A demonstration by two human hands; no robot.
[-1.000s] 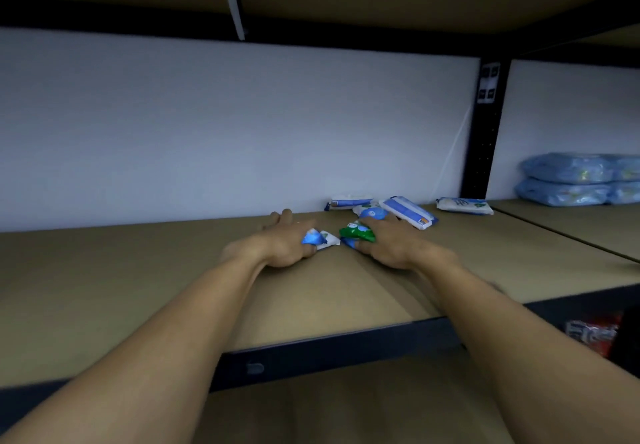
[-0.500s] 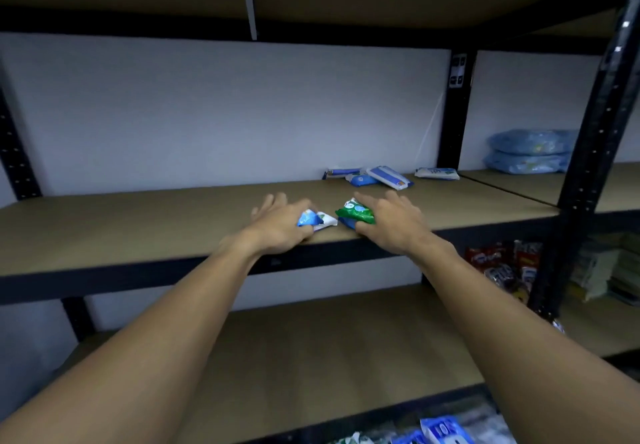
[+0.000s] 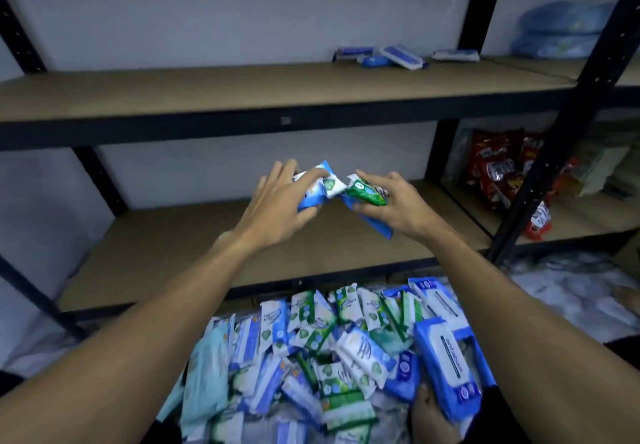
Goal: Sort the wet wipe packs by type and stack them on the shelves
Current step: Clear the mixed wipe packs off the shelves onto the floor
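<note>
Blue/white wipe packs (image 3: 320,184) being pinched in curled L hand (image 3: 277,203). Green pack (image 3: 367,192) + blue pack (image 3: 375,227) being gripped in R hand (image 3: 398,210), both over mid shelf (image 3: 166,246). Likely risks: types getting mixed per hand, and the lower blue pack being squeezed out into the pile (image 3: 329,357) at 6 o'clock.

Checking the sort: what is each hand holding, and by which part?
Left hand grips blue-and-white packs by their left ends; right hand grips a green pack and a blue pack by their right sides.

Both arms reach fwd over the lower shelf (image 3: 166,246), L hand (image 3: 277,203) gripping a blue-white pack (image 3: 320,185), R hand (image 3: 401,208) a green pack (image 3: 367,193), knuckles nearly touching above it.
</note>
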